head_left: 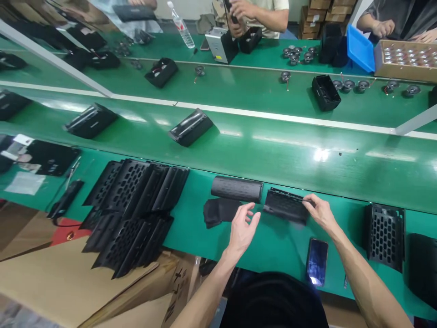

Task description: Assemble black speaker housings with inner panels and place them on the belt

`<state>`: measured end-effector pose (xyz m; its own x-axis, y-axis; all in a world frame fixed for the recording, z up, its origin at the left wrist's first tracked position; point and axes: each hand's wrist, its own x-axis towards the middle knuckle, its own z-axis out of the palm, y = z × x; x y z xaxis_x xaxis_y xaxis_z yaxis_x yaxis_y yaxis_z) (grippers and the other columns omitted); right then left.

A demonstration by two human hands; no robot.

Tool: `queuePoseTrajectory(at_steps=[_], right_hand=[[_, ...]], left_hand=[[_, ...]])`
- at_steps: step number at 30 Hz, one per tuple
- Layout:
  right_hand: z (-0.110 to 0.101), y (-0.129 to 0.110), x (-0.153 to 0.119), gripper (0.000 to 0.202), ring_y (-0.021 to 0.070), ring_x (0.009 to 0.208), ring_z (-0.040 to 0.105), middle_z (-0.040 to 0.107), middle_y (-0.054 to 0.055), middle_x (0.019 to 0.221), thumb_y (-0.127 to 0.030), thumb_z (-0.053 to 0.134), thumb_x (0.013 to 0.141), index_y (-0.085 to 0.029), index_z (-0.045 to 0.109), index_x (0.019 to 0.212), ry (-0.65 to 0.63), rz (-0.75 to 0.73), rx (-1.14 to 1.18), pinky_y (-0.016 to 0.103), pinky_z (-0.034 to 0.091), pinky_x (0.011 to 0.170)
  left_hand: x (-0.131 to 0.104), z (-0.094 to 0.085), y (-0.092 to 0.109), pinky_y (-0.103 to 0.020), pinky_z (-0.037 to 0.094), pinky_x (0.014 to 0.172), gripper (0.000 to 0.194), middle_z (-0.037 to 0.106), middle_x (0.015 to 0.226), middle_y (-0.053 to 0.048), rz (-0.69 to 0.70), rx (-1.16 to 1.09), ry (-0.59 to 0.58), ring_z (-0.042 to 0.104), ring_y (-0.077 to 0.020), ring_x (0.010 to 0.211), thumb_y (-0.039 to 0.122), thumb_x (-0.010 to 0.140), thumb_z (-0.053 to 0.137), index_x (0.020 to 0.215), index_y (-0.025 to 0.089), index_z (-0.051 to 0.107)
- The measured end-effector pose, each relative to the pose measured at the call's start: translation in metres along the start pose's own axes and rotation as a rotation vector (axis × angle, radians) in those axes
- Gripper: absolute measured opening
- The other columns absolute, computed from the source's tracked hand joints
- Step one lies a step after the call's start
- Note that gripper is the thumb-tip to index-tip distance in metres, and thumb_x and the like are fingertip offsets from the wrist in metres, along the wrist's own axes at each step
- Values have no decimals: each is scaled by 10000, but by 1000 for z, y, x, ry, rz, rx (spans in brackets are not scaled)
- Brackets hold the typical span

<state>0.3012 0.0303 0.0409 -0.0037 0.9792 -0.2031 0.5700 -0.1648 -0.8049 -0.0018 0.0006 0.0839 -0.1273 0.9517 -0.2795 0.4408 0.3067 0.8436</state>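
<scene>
My right hand [318,210] pinches the right end of a black perforated shell [286,206] above the green bench. Apart from it, my left hand [243,227] has its fingers spread and holds nothing. Beside that hand lies folded black cloth [221,212], and just behind the cloth rests a dark rounded cover [236,188]. To the left, many black perforated grilles [131,187] are heaped in overlapping rows.
A phone [317,262] lies near the bench's front edge. Another grille [385,234] stands at the right. Black speaker housings [191,126] sit on the green belt [273,159] behind. Across it, people handle parts near a blue tray [360,48]. Cardboard [68,278] is at lower left.
</scene>
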Motion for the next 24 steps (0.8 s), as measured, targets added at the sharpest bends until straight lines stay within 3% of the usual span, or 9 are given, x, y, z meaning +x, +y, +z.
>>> queuePoseTrajectory(at_steps=[3,5,7,10,13,16,20,24], right_hand=[[-11,-25,-15,268,200,701,618,701,27,781,-475,672,840,-209,688,864,-239,79,235,305,456,663],[-13,-41,-27,319,178,666,581,664,15,739,-511,720,809,-199,665,847,-364,142,346,292,430,637],[-11,-54,-40,371,155,631,534,623,1,705,-547,751,784,-196,640,829,-406,192,401,279,397,605],[-5,-64,-61,425,149,660,525,579,-20,730,-544,790,756,-198,656,964,-366,220,484,270,403,617],[1,-69,-81,496,149,662,505,504,-51,704,-497,797,755,-211,652,1134,-300,229,504,267,412,624],[8,-74,-94,445,161,676,518,538,-32,715,-508,764,773,-202,666,1082,-245,239,469,282,428,637],[13,-85,-100,425,181,719,560,626,17,807,-547,734,794,-196,677,1028,-217,216,447,300,451,653],[16,-94,-104,462,169,684,525,572,-11,744,-556,752,790,-204,676,1079,-180,176,448,288,440,631]], left_hand=[[-3,-16,10,-316,558,717,588,698,1154,-125,-228,-267,-140,687,-215,900,545,817,741,1261,188,596],[-8,-22,16,-283,542,579,644,713,942,-77,-357,-427,-348,670,-179,703,629,781,755,1201,168,598],[-18,-24,21,-252,487,454,634,662,750,-16,-404,-497,-478,608,-148,537,679,746,764,1065,152,614],[-36,-26,24,-227,427,371,603,599,647,27,-396,-528,-460,554,-131,457,677,716,787,957,156,606],[-52,-32,26,-220,452,414,515,616,684,20,-398,-587,-438,548,-115,498,593,754,785,966,150,628],[-64,-41,26,-241,519,504,403,649,748,1,-396,-653,-445,582,-122,566,459,764,780,978,144,649],[-75,-53,23,-245,478,391,351,624,707,22,-407,-697,-468,540,-118,455,339,748,705,1040,156,638],[-83,-58,22,-253,486,364,416,623,723,18,-413,-757,-441,549,-125,452,334,747,686,1113,149,618]])
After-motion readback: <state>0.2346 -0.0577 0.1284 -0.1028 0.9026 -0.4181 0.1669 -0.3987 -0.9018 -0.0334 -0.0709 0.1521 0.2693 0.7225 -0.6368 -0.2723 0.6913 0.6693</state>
